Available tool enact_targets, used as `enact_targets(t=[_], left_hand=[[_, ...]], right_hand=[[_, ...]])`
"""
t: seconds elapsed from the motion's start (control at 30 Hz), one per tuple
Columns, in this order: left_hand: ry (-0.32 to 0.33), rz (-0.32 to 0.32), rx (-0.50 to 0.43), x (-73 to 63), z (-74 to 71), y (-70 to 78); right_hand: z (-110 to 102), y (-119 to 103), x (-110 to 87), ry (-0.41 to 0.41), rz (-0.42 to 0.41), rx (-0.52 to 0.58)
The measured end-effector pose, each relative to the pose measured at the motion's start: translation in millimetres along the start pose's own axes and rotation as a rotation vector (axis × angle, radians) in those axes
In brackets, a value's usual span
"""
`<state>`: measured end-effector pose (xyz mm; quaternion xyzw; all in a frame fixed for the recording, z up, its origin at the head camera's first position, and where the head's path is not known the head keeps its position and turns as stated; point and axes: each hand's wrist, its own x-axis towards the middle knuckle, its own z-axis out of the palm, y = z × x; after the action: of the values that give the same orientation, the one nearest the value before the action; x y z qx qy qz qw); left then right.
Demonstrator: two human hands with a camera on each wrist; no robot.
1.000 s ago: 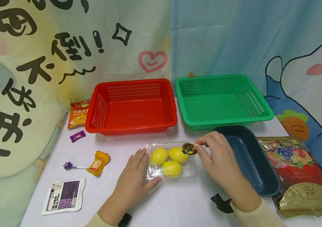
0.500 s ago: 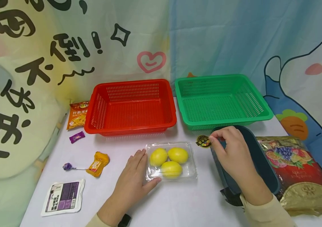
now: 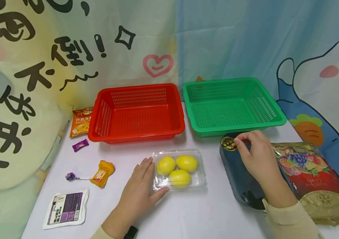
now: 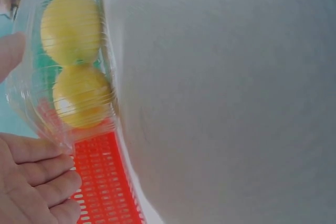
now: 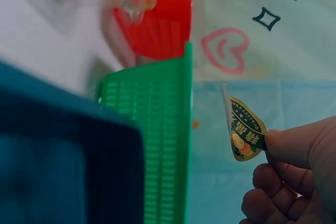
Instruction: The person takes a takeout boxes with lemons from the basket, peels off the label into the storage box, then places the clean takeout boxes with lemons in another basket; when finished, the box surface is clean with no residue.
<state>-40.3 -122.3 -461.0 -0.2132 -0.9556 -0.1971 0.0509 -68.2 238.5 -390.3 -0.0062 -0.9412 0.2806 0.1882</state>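
A clear plastic clamshell box with three yellow lemons inside lies on the white table. My left hand rests along the box's left side, fingers fairly straight and thumb at the near corner. In the left wrist view, the fingertips touch the box's edge. Between thumb and forefinger, my right hand pinches a black and gold sticker by one edge. The sticker carries white lettering and an orange fruit picture. It overlaps the far end of the dark blue tray in the head view, and the hand hides part of that tray.
A red basket and a green basket stand at the back. Right of the tray lies a red and gold bag. Snack packets, a purple candy, a lollipop, an orange wrapper and a white pouch lie left.
My right hand has peeled the sticker off the box's right edge and carried it right, over the tray. The left hand has stayed at the box.
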Motion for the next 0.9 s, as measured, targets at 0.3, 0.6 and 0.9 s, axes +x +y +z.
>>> enact_targets(t=[0.3,0.6,0.9], left_hand=[[0.011,0.007,0.001,-0.2,0.4,0.0],[0.008,0.005,0.006,-0.4,0.3,-0.3],[0.009,0.004,0.007,-0.7,0.7,-0.7]], right_hand=[[1,31,6.1,-0.019,0.030,-0.047],[3,52,10.0,-0.053,0.054,-0.087],[4,61,13.1,-0.110,0.100,-0.122]])
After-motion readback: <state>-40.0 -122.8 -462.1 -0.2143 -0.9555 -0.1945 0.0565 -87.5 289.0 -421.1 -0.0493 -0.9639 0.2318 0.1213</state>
